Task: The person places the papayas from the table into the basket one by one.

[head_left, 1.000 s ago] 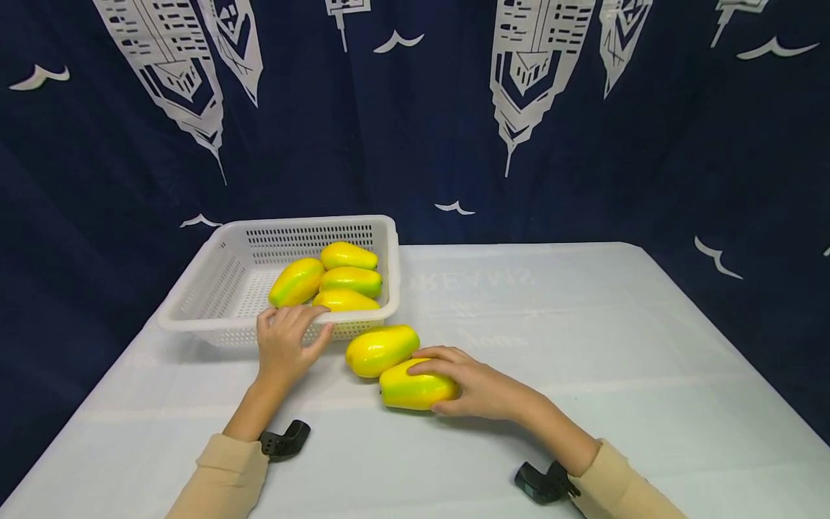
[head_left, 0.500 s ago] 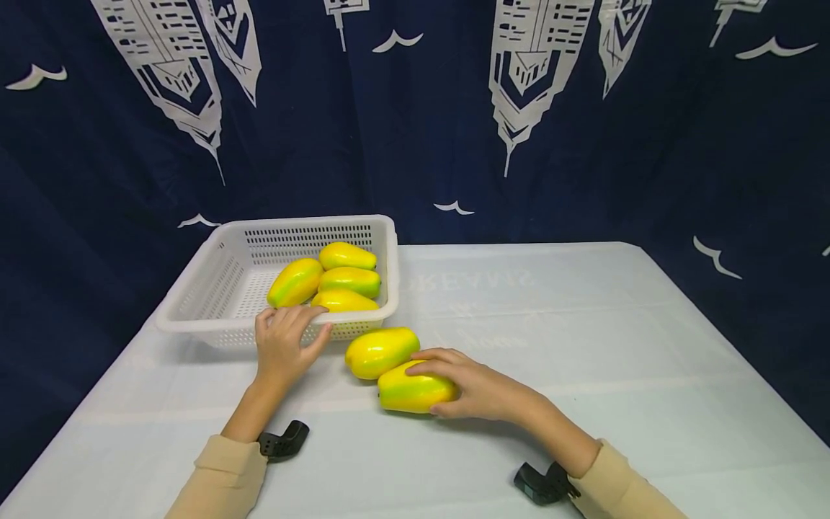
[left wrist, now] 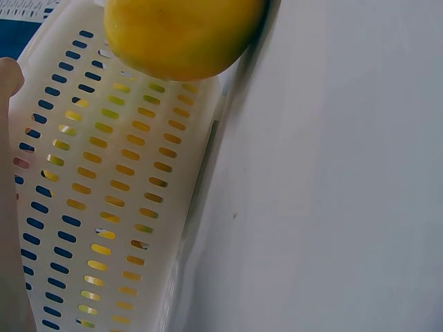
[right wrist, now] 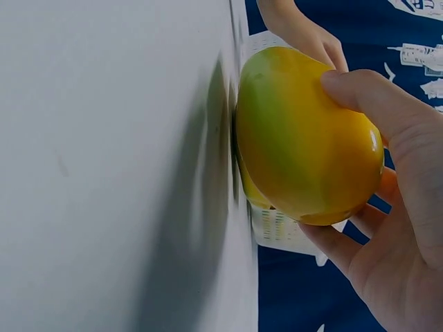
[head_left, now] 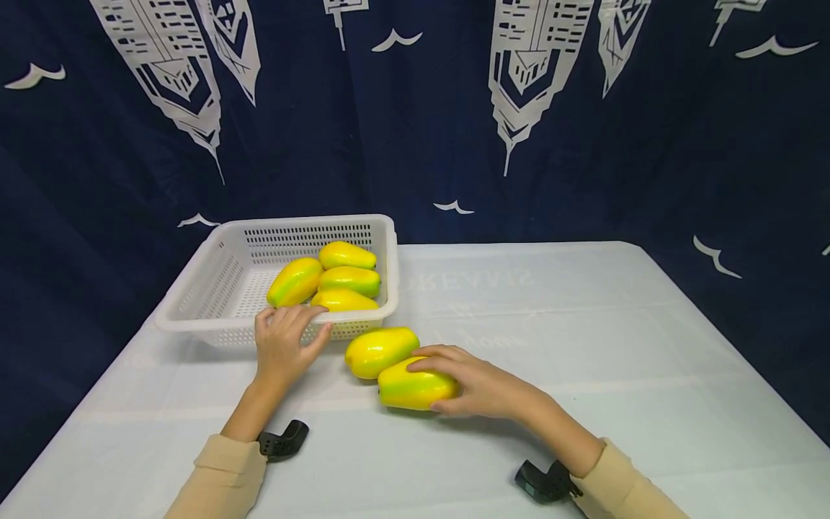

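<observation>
My right hand (head_left: 476, 386) grips the right end of a yellow-green fruit (head_left: 408, 391), thumb at five o'clock, fingers over it at one; whether it touches the surface (head_left: 583, 324), I can't tell. A second fruit (head_left: 381, 352) lies at eleven o'clock, the white basket (head_left: 194, 326) beyond. My left hand (head_left: 288, 342) hooks its near rim, thumb spread. I'd expect firm, light, slippery skin — best held round the fat middle.

Right hand (head_left: 483, 386) gripping a yellow-green fruit (head_left: 410, 389) (a second fruit (head_left: 382, 352) lies just beyond); left hand (head_left: 287, 347) holding a white basket (head_left: 210, 326) containing four similar fruits (head_left: 350, 280) by its near rim.
</observation>
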